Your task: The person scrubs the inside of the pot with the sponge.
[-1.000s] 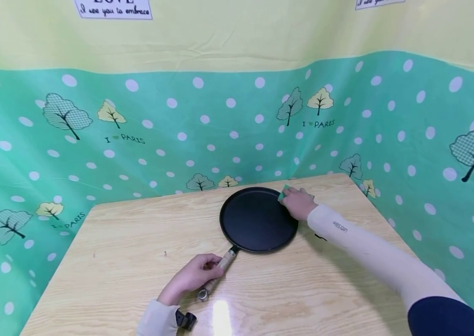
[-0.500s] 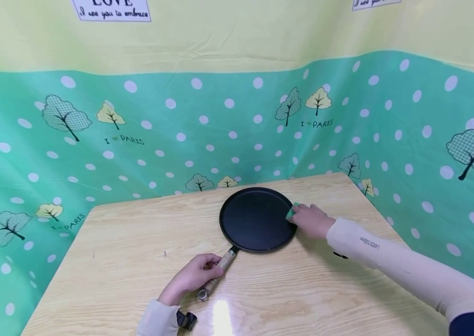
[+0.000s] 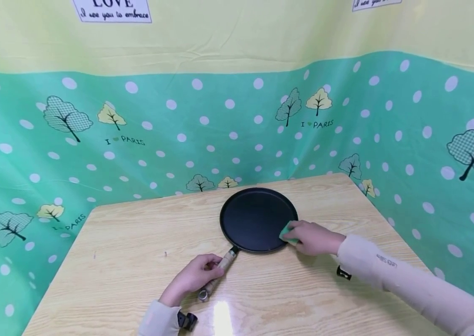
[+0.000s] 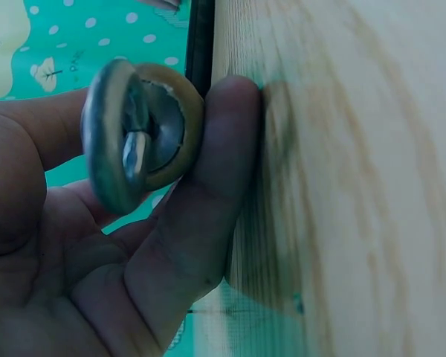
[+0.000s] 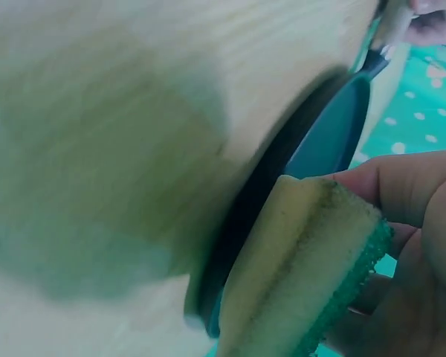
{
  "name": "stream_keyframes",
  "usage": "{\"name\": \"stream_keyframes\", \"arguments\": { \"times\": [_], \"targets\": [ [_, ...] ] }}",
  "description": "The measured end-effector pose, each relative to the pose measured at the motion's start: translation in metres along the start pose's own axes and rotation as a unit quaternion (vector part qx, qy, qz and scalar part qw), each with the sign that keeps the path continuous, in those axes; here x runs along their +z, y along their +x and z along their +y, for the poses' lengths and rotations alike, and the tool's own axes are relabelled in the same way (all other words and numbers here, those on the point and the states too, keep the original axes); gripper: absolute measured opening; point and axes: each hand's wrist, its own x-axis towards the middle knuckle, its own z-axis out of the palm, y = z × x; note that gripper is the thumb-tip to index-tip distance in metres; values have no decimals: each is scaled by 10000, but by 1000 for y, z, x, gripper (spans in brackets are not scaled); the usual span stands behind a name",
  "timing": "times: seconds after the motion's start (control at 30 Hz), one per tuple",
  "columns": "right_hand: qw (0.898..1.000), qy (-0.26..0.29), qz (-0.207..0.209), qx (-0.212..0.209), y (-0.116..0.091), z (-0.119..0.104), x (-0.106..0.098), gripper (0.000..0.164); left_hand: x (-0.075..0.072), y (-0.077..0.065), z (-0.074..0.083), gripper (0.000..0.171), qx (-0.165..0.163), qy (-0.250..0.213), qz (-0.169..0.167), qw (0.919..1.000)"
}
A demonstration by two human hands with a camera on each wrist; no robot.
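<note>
A round black flat pan (image 3: 258, 219) lies on the wooden table, its pale wooden handle (image 3: 226, 261) slanting toward the near left. My left hand (image 3: 194, 275) grips that handle near its end; in the left wrist view a metal hanging ring (image 4: 115, 137) caps the handle between fingers and thumb. At the pan's near right rim, my right hand (image 3: 314, 237) pinches a sponge (image 3: 288, 233). Seen from the right wrist, the sponge (image 5: 301, 268) is yellow with a rough green side, and its yellow part sits against the rim.
The wooden table (image 3: 148, 242) extends around the pan on all sides. Behind it and along the right hangs a green dotted cloth (image 3: 157, 126) printed with trees. A bright glare patch shows near the table's front.
My right hand has brought the sponge along the pan's right rim, from the far right to the near right. The left hand and pan stay in place.
</note>
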Motion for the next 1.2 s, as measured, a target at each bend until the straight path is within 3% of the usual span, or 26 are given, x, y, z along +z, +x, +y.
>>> {"name": "stream_keyframes", "arguments": {
  "times": [0.23,0.5,0.8,0.97,1.2],
  "targets": [
    [9967,776,-241,-70,0,-16,11,45,1,-1,3,32,28,86,116,9999],
    [9892,1383,-425,-253,16,-27,21,48,1,-3,8,30,34,330,193,9993],
    [9772,1926,-387,-806,56,-36,36,47,0,-1,3,29,46,387,154,9991],
    [9740,2109,-395,-731,81,-39,40,47,-1,-1,4,29,111,382,128,9991],
    [9785,1967,-181,-600,112,-50,45,48,-2,-1,4,29,177,487,104,9986]
  ]
}}
